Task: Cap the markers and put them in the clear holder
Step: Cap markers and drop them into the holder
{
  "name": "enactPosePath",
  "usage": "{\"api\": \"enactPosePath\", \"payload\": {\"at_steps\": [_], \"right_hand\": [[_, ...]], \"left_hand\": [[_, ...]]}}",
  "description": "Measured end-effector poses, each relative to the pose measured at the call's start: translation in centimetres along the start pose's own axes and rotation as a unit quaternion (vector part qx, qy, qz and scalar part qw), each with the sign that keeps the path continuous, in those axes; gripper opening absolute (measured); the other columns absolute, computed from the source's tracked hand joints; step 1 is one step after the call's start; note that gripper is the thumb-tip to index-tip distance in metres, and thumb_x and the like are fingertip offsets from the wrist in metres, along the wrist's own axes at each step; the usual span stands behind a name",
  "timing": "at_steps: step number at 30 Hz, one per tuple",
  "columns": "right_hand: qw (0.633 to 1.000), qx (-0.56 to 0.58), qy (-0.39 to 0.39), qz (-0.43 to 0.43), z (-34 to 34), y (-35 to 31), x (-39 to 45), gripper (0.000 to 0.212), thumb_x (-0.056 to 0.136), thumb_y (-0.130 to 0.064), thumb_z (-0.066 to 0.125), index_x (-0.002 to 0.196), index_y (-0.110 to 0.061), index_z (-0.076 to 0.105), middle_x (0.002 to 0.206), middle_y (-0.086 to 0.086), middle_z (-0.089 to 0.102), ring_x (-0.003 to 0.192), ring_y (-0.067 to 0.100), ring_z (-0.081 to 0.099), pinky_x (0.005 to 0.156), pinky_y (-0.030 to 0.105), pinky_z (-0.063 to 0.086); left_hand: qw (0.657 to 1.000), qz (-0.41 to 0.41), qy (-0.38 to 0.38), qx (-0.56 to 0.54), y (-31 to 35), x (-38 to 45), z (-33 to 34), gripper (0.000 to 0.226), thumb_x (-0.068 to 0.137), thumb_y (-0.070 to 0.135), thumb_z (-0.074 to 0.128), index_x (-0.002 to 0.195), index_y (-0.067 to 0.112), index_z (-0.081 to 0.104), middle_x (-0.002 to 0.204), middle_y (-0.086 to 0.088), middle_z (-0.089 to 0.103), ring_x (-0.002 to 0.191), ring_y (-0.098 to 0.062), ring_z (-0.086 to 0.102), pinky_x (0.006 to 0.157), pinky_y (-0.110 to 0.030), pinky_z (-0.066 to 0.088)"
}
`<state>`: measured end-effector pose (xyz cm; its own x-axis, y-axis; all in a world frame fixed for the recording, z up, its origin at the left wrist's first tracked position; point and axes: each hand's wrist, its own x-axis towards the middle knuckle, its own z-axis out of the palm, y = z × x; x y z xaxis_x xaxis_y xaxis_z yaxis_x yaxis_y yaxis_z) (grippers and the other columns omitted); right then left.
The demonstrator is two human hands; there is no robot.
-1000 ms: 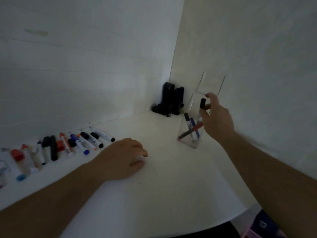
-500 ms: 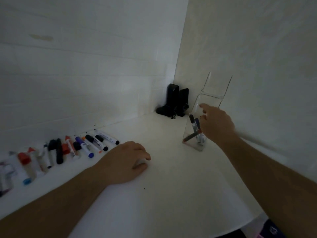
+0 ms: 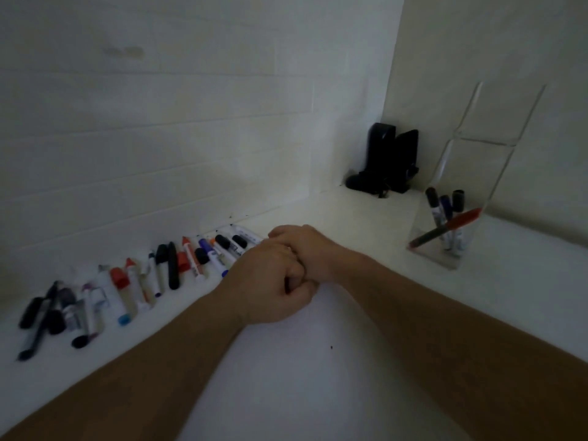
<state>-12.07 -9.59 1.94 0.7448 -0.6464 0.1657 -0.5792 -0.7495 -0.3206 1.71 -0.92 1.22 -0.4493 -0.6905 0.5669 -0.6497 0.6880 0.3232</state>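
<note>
A row of several markers and loose caps lies along the wall at the left, in black, red, blue and purple. The clear holder stands at the right by the side wall, with several capped markers and a slanting red pen inside. My left hand rests on the white table as a closed fist. My right hand lies just behind it, touching it, at the right end of the marker row. Its fingertips are hidden, so what it grips does not show.
A black device sits in the corner where the two walls meet. The white table has a curved front edge at the lower right. A small dark speck lies on the table.
My right hand has let go of a black-capped marker in the holder and swung left to the marker row beside my left hand. The view has turned left.
</note>
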Motion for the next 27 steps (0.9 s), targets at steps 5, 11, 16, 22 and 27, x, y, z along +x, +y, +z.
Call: {"api": "enactPosePath", "payload": {"at_steps": [5, 11, 16, 22, 27], "right_hand": [[0.987, -0.145, 0.041, 0.062, 0.6, -0.3, 1.1, 0.012, 0.092, -0.028, 0.049, 0.086, -0.029, 0.06, 0.099, 0.003, 0.065, 0.092, 0.024, 0.053, 0.078, 0.036, 0.047], [0.966, -0.061, 0.166, 0.19, 0.6, 1.5, -1.3, 0.023, 0.101, -0.042, 0.045, 0.091, -0.022, 0.041, 0.082, 0.003, 0.054, 0.072, 0.027, 0.051, 0.057, 0.035, 0.037], [0.955, 0.094, 0.22, 0.177, -0.2, 2.9, -2.2, 0.028, 0.102, -0.041, 0.047, 0.126, -0.027, 0.048, 0.089, 0.008, 0.067, 0.085, 0.032, 0.061, 0.076, 0.043, 0.052], [0.943, 0.075, 0.273, 0.174, 0.4, 4.1, -2.0, 0.018, 0.1, -0.032, 0.051, 0.112, -0.027, 0.063, 0.103, 0.002, 0.066, 0.096, 0.029, 0.06, 0.084, 0.048, 0.051], [0.931, 0.136, 0.289, 0.177, 0.2, 4.2, -2.3, 0.016, 0.099, -0.026, 0.056, 0.112, -0.027, 0.065, 0.105, 0.001, 0.065, 0.096, 0.023, 0.059, 0.086, 0.044, 0.051]], "left_hand": [[0.999, 0.005, 0.039, 0.03, -0.7, 0.1, -1.0, 0.034, 0.079, 0.022, 0.06, 0.051, 0.022, 0.04, 0.049, 0.007, 0.042, 0.049, -0.012, 0.041, 0.055, -0.03, 0.036], [0.985, -0.045, 0.049, 0.156, -1.2, 0.1, -0.8, 0.036, 0.082, 0.031, 0.056, 0.054, 0.026, 0.035, 0.05, 0.009, 0.036, 0.056, -0.015, 0.042, 0.062, -0.032, 0.038], [0.955, -0.182, 0.081, 0.218, -2.4, 0.8, -2.2, 0.023, 0.084, 0.045, 0.051, 0.078, 0.031, 0.069, 0.072, 0.015, 0.065, 0.078, -0.013, 0.054, 0.082, -0.037, 0.048], [0.89, -0.352, -0.066, 0.282, -5.2, 2.6, -6.3, 0.051, 0.079, 0.058, 0.059, 0.128, 0.042, 0.057, 0.115, 0.014, 0.065, 0.118, -0.025, 0.047, 0.1, -0.042, 0.038], [0.857, -0.385, -0.184, 0.288, -6.3, 4.2, -5.6, 0.05, 0.077, 0.057, 0.057, 0.126, 0.047, 0.052, 0.113, 0.011, 0.064, 0.12, -0.026, 0.042, 0.101, -0.045, 0.028]]}}
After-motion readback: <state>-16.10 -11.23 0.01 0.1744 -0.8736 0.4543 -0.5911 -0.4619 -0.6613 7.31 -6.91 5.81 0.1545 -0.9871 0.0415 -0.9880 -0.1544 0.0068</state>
